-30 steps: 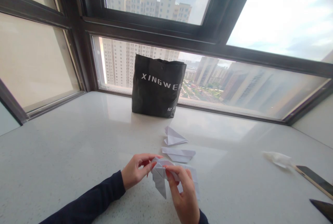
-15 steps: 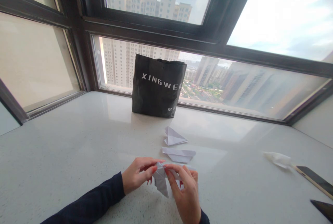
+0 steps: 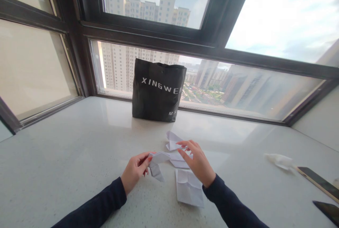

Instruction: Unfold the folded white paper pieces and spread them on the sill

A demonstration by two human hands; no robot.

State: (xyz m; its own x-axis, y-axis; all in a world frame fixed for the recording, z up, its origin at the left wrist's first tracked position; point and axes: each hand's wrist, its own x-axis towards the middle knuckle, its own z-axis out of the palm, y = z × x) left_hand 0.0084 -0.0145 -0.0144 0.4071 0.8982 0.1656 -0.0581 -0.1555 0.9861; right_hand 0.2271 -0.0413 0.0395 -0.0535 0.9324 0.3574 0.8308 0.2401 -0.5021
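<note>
**Left hand pinching folded paper, right hand above the other pieces**

Left hand (image 3: 135, 171): thumb and fingers pinch the bent folded paper (image 3: 160, 157) at its upper left. Piece is held up off the bench (image 3: 79, 157), one arm pointing right, the other angled down.

Right hand (image 3: 198, 161): fingers curved, thumb a little apart from the fingertips, at the right end of the rear folded paper (image 3: 172, 141). Can't tell if they touch it.

Three more pieces lie in a rough column from the back edge forward. Rear one is pointed. Boat-shaped paper (image 3: 179, 162) sits just in front of it, ends partly hidden by the hand and the held piece. Creased square paper (image 3: 188, 191) is nearest the front, partly under the right wrist in view.

Black bag (image 3: 158, 97) stands upright near the back edge, white XINGWEN lettering.

Toward the right edge: crumpled white tissue (image 3: 280, 161), phone (image 3: 319, 182) just beside it. Dark pointed object (image 3: 327, 212) at lower right, cut off by frame.
</note>
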